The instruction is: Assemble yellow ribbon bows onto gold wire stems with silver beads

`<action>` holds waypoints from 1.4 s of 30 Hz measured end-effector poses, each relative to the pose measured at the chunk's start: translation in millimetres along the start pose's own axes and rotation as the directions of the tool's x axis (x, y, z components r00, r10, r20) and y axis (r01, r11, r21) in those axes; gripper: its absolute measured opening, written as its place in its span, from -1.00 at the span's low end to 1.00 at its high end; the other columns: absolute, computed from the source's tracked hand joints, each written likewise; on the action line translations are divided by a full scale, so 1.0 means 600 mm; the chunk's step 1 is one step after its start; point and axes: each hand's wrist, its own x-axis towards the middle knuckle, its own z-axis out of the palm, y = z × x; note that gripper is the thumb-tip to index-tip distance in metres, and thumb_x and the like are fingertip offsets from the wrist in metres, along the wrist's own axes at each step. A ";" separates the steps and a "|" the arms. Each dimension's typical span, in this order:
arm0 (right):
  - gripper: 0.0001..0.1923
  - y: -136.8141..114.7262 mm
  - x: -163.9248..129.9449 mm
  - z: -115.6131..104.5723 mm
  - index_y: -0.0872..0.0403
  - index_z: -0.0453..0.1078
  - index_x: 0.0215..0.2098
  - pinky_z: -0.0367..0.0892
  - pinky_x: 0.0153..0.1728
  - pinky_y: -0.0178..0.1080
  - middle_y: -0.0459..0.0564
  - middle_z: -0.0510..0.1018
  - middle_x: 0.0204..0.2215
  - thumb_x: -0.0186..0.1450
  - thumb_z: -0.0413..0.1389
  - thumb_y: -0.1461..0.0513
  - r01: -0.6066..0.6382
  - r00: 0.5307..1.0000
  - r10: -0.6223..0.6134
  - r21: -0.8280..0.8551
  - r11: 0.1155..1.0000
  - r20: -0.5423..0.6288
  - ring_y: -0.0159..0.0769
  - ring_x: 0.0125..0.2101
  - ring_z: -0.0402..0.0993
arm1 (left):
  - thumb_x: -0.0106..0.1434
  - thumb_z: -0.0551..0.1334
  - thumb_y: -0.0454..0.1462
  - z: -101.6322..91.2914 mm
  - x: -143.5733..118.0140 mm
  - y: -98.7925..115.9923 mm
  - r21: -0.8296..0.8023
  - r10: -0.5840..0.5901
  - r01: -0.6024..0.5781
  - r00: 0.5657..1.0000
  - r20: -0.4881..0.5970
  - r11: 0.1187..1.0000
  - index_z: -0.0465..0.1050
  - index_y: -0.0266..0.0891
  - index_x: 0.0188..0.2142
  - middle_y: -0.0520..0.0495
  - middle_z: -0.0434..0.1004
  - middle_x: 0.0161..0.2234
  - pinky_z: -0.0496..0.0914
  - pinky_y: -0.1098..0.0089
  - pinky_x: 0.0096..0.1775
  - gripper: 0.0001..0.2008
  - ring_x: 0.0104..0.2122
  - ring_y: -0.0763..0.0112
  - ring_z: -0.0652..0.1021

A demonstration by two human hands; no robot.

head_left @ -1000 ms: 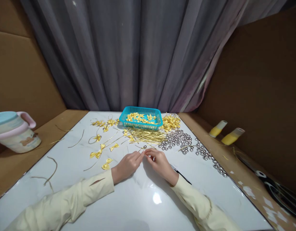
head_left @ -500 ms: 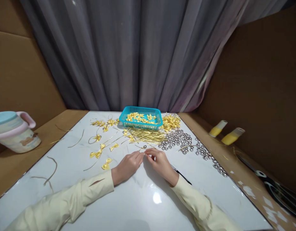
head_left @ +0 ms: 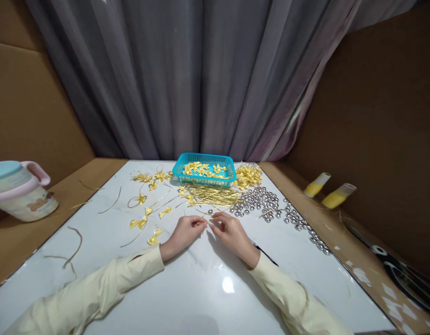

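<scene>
Both hands meet over the middle of the white tabletop (head_left: 208, 293). My left hand (head_left: 189, 231) has its thumb and fingers pinched together on a thin gold cord (head_left: 208, 222). My right hand (head_left: 232, 232) faces it with bent fingers, thumb and fingertips closed at the cord's other side; most of the cord is hidden. Just beyond the fingertips lies a small silver bead (head_left: 210, 211). Left of my left hand are loose yellow ribbon bows (head_left: 155, 237). A pile of gold cords (head_left: 215, 196) lies behind the hands, with many silver beads (head_left: 258, 201) to its right.
A turquoise basket (head_left: 204, 182) holds yellow bows at the back, beside a heap of bows (head_left: 248, 176). A black pen-like tool (head_left: 265, 254) lies by my right wrist. On the left stands a cup (head_left: 23, 195); on the right are yellow spools (head_left: 339, 196) and scissors (head_left: 393, 265).
My left hand has shifted slightly left and its fingers are now more curled. A small gap with a bit of cord shows between the hands. The things on the table stay put.
</scene>
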 end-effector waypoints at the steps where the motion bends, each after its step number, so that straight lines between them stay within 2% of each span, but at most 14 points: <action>1: -0.89 -0.001 0.000 0.001 0.10 0.48 -0.38 0.32 -0.39 -0.29 0.04 0.54 -0.23 0.16 0.11 0.33 0.001 1.000 -0.001 0.002 1.000 0.002 -0.31 -0.40 0.45 | 0.11 0.12 -0.21 0.001 0.000 0.000 -0.025 -0.016 0.016 1.000 0.001 1.000 0.52 -0.36 -0.43 -0.04 0.49 -0.58 0.28 0.50 -0.51 -0.73 -0.57 0.43 0.41; 4: -0.90 -0.002 0.000 0.004 0.10 0.48 -0.39 0.33 -0.38 -0.28 0.05 0.54 -0.25 0.17 0.11 0.32 0.005 1.000 -0.005 0.010 1.000 0.002 -0.31 -0.39 0.45 | 0.08 0.14 -0.18 0.002 -0.003 0.003 -0.080 -0.046 0.046 0.999 -0.002 0.996 0.53 -0.37 -0.42 -0.06 0.49 -0.54 0.28 0.48 -0.47 -0.72 -0.54 0.42 0.41; 10: -0.83 0.002 0.004 0.006 0.11 0.48 -0.43 0.34 -0.36 -0.28 0.04 0.55 -0.28 0.16 0.05 0.40 0.013 1.000 -0.012 0.030 0.999 -0.012 -0.32 -0.40 0.45 | 0.06 0.17 -0.16 0.005 -0.008 0.011 -0.137 -0.074 0.075 0.997 0.008 0.988 0.52 -0.36 -0.45 0.01 0.38 -0.64 0.24 0.48 -0.50 -0.72 -0.58 0.44 0.36; 16: -0.81 0.004 0.006 0.003 0.11 0.47 -0.45 0.34 -0.36 -0.29 0.03 0.55 -0.32 0.14 0.04 0.41 0.022 1.000 -0.021 0.042 0.999 -0.010 -0.33 -0.41 0.45 | 0.05 0.18 -0.16 0.006 -0.006 0.008 -0.168 -0.090 0.091 0.996 0.018 0.982 0.52 -0.36 -0.45 0.00 0.41 -0.62 0.24 0.47 -0.50 -0.72 -0.58 0.44 0.38; 22: -0.87 0.003 0.004 0.005 0.11 0.47 -0.41 0.34 -0.30 -0.26 0.05 0.54 -0.24 0.13 0.08 0.38 0.026 1.000 -0.026 0.043 0.999 -0.003 -0.29 -0.32 0.46 | 0.05 0.18 -0.17 0.007 -0.006 0.005 -0.166 -0.091 0.092 0.996 0.014 0.982 0.52 -0.36 -0.44 0.00 0.41 -0.62 0.23 0.47 -0.50 -0.73 -0.57 0.44 0.37; 27: -0.84 0.003 0.003 0.007 0.11 0.47 -0.43 0.32 -0.19 -0.22 0.06 0.53 -0.23 0.15 0.07 0.41 0.042 0.999 -0.043 0.046 0.998 0.015 -0.25 -0.23 0.46 | 0.06 0.17 -0.16 0.007 -0.008 0.007 -0.160 -0.080 0.083 0.997 0.022 0.984 0.51 -0.34 -0.45 0.01 0.40 -0.62 0.22 0.47 -0.50 -0.73 -0.57 0.45 0.35; 34: -0.81 0.005 0.004 0.004 0.11 0.46 -0.45 0.34 -0.26 -0.25 0.04 0.53 -0.28 0.13 0.04 0.44 0.028 0.999 -0.029 0.048 0.998 0.014 -0.29 -0.31 0.46 | 0.04 0.17 -0.17 0.006 -0.007 0.009 -0.144 -0.082 0.081 0.997 0.001 0.986 0.52 -0.35 -0.45 0.00 0.41 -0.62 0.24 0.47 -0.49 -0.74 -0.57 0.44 0.37; 39: -0.84 0.003 0.005 0.002 0.12 0.47 -0.38 0.34 -0.31 -0.26 0.06 0.52 -0.22 0.13 0.07 0.40 0.008 1.000 -0.009 0.058 0.998 0.017 -0.32 -0.38 0.46 | 0.04 0.17 -0.18 0.004 -0.008 0.009 -0.124 -0.073 0.072 0.997 -0.006 0.990 0.53 -0.35 -0.45 -0.03 0.45 -0.59 0.24 0.47 -0.48 -0.74 -0.55 0.43 0.38; 42: -0.86 0.003 0.005 0.003 0.12 0.47 -0.40 0.34 -0.25 -0.24 0.07 0.52 -0.21 0.14 0.08 0.39 0.021 0.999 -0.023 0.066 0.998 0.034 -0.28 -0.30 0.46 | 0.05 0.17 -0.17 0.004 -0.010 0.008 -0.116 -0.063 0.062 0.998 -0.005 0.991 0.53 -0.34 -0.45 -0.02 0.43 -0.60 0.23 0.47 -0.49 -0.73 -0.55 0.43 0.37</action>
